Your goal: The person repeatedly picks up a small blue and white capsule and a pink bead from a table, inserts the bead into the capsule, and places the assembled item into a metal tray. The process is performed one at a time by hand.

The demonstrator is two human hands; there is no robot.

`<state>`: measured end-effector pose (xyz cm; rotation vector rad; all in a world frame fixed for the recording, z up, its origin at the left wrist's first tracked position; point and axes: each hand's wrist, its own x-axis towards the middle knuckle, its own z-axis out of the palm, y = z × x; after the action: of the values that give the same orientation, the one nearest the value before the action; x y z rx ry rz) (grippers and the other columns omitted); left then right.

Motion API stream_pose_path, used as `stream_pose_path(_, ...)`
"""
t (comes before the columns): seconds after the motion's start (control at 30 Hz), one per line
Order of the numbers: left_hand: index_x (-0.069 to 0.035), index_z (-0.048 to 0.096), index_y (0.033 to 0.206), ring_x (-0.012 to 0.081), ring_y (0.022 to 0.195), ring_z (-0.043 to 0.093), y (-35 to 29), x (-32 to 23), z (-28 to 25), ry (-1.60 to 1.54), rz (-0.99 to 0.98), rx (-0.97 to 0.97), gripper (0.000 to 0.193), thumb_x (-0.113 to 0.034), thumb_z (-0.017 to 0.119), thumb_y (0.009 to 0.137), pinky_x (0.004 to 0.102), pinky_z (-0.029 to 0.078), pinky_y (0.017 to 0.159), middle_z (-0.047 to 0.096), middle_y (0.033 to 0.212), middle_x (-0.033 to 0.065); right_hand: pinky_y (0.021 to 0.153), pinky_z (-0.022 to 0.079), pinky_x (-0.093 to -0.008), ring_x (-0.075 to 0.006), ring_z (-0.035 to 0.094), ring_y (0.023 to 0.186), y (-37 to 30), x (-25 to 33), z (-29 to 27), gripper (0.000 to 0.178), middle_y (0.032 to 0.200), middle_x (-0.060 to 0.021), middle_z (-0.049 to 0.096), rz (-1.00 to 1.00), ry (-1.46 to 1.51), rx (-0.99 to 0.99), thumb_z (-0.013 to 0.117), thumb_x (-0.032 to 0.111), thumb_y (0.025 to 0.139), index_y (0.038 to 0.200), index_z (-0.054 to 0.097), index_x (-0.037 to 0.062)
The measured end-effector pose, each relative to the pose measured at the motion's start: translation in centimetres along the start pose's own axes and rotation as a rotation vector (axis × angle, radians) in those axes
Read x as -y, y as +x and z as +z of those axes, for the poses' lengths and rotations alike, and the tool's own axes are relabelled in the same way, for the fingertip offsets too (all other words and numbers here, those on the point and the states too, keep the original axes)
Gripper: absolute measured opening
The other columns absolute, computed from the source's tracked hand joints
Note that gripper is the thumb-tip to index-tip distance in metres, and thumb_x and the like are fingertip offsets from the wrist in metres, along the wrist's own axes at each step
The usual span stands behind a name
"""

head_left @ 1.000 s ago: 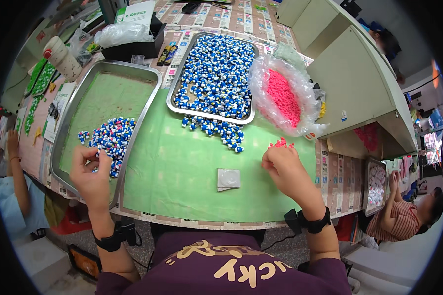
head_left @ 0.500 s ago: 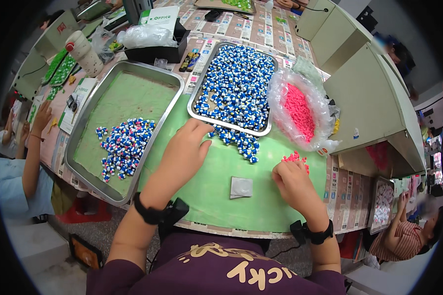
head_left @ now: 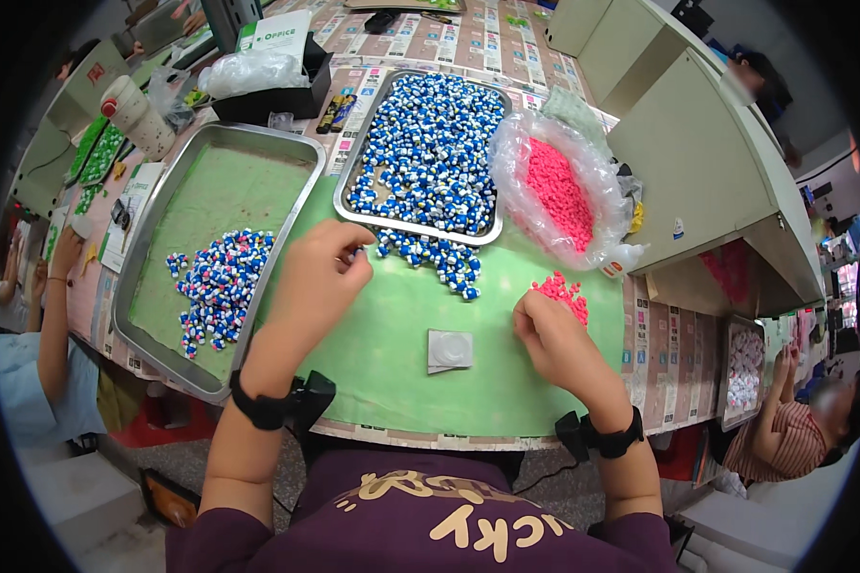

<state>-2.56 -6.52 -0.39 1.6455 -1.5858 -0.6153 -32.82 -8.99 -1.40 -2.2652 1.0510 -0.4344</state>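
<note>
Left of the heaped steel tray (head_left: 420, 230) stands a green-floored tray (head_left: 210, 181), likely for easy reach; at the former's near-left corner, the left hand (head_left: 320, 272) apparently pinches a blue-and-white piece (head_left: 352, 254); front-right, the right hand (head_left: 554, 334) curls beside pink pieces (head_left: 566, 292), grip unclear.

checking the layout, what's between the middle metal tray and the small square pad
In the head view: loose blue-and-white pieces, then green cloth.

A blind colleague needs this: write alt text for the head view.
A person's left hand seems to pinch a small piece beside loose blue-and-white pieces on a green cloth; the right hand is at a pink heap. Behind stand a loaded metal tray and an open plastic bag.
</note>
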Motion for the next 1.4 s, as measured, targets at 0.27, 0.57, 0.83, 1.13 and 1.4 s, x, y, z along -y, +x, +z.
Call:
stream_pose_path(0.27,0.005,0.065,0.109,0.0148,0.089,0.065,-3.8,-2.2,-2.9,-0.745,-0.171,0.120,0.020,-0.005,0.052,0.097,0.0272,0.056,0.080,0.064,0.100,0.0081,0.068,0.042,-0.0388,-0.0318,0.054,0.075,0.0,-0.3,0.8,0.015,0.077,-0.0125,0.053,-0.043,-0.030,0.018,0.055,-0.007,0.079,0.085,0.046,0.0025)
stream_pose_path(0.57,0.002,0.064,0.114,0.0127,0.090,0.065,-5.8,-0.5,-2.6,-0.929,-0.224,0.128,0.024,-0.015,0.057,0.099,0.0236,0.054,0.071,0.065,0.100,0.0061,0.072,0.042,-0.0378,-0.0313,0.055,0.078,0.8,4.5,-0.2,0.017,0.081,-0.0105,0.054,-0.054,0.229,0.054,0.057,-0.008,0.080,0.087,0.046,0.0025)
stream_pose_path(0.83,0.002,0.062,0.115,0.0124,0.085,0.066,-6.6,-1.1,-2.1,-0.988,-0.258,0.141,0.024,-0.015,0.059,0.098,0.0231,0.054,0.068,0.065,0.102,0.0074,0.080,0.039,-0.0373,-0.0277,0.056,0.078,2.2,6.7,0.7,0.018,0.078,-0.0073,0.054,-0.171,-0.009,0.099,0.057,-0.007,0.081,0.090,0.046,0.0053)
stream_pose_path(1.13,0.003,0.061,0.118,0.0155,0.088,0.067,-6.6,-1.4,-1.4,-1.026,-0.272,0.253,0.025,-0.008,0.059,0.096,0.0278,0.056,0.082,0.065,0.107,0.0089,0.082,0.043,-0.0335,-0.0203,0.055,0.080,2.1,6.9,0.3,0.026,0.086,-0.0064,0.057,-0.047,0.316,0.060,0.062,-0.008,0.083,0.090,0.041,0.0060)
stream_pose_path(1.4,0.004,0.060,0.114,0.0207,0.100,0.067,-6.3,-3.4,0.6,-1.230,-0.281,0.290,0.025,0.001,0.064,0.090,0.0309,0.057,0.087,0.065,0.110,0.0115,0.079,0.045,-0.0271,-0.0137,0.053,0.085,1.9,9.6,0.2,0.032,0.096,-0.0086,0.056,-0.107,0.811,-0.123,0.061,-0.008,0.089,0.092,0.035,0.0099)
